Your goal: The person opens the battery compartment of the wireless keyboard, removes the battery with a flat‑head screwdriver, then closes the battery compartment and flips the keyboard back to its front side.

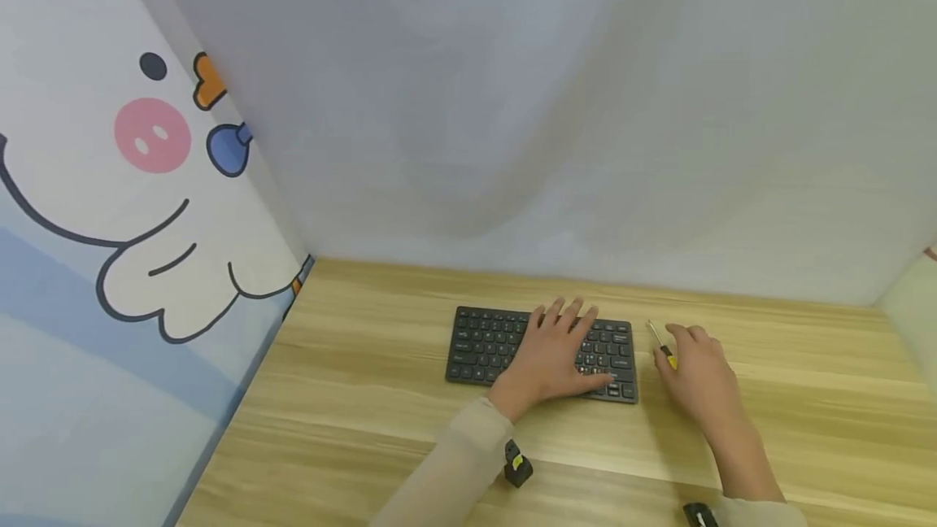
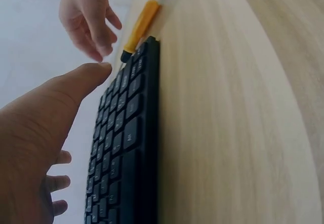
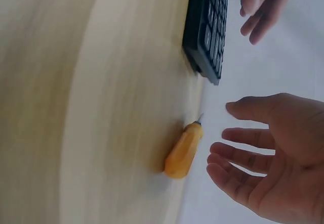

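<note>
A black keyboard (image 1: 476, 344) lies on the wooden table. My left hand (image 1: 545, 356) is spread over its right half, fingers straight and thumb pointing right. In the left wrist view the thumb and fingers of the left hand (image 2: 43, 113) show beside the keys, holding nothing. Right of the keyboard lies a screwdriver (image 3: 183, 153) with a yellow-orange handle, a black collar and a thin metal shaft. Above it hangs my right hand (image 3: 283, 155), fingers apart and loosely bent, nothing between them. From the head view, the right hand (image 1: 703, 376) covers part of the screwdriver's handle.
The table (image 1: 351, 332) runs back to a pale wall (image 1: 512, 104). On the left stands a panel (image 1: 73, 185) printed with a cartoon figure. Small black wrist devices (image 1: 518, 468) sit by both forearms.
</note>
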`<state>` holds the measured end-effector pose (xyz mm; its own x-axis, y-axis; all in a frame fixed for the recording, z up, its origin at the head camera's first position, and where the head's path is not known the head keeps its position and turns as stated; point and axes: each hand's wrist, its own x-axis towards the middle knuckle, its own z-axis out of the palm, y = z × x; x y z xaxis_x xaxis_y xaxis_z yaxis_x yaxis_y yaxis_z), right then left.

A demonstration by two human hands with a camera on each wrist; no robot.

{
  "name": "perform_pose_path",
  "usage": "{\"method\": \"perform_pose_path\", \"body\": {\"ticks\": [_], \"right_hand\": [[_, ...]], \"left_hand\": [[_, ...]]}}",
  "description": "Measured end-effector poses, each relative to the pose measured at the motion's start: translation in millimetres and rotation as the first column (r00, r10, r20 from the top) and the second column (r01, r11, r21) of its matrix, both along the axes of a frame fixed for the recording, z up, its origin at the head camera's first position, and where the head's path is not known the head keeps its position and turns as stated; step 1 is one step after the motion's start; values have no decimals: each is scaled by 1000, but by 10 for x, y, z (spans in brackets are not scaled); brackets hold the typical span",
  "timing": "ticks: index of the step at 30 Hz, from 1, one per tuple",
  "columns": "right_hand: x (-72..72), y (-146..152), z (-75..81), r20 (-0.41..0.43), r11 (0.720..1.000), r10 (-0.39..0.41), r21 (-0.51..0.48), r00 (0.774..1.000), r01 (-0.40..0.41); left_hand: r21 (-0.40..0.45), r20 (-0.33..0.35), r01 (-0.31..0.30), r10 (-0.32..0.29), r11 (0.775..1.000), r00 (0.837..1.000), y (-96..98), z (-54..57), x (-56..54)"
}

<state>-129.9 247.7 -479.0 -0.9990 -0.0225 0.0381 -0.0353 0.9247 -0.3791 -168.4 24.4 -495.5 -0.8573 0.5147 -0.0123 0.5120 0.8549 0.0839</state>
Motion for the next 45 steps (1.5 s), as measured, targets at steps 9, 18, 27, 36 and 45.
{"method": "perform_pose_path", "body": {"ticks": [9, 18, 27, 36, 45], "right_hand": [[-20, 227, -73, 124, 999, -36, -11, 992, 38], [-65, 229, -101, 159, 998, -48, -39, 986, 55], [-54, 228, -110, 149, 996, -71, -48, 986, 79], [27, 207, -42, 159, 996, -77, -28, 984, 83], [112, 175, -5, 183, 994, -103, -16, 978, 108]], "left_hand": [[21, 21, 7, -8, 1000, 1000, 138, -95, -46], [-25, 36, 21, -20, 999, 999, 252, -159, -112], [-15, 56, 35, -34, 999, 998, 339, -195, -132], [-49, 17, 68, -67, 997, 998, 421, -161, -138], [-22, -14, 87, -88, 996, 996, 409, -90, -114]]}}
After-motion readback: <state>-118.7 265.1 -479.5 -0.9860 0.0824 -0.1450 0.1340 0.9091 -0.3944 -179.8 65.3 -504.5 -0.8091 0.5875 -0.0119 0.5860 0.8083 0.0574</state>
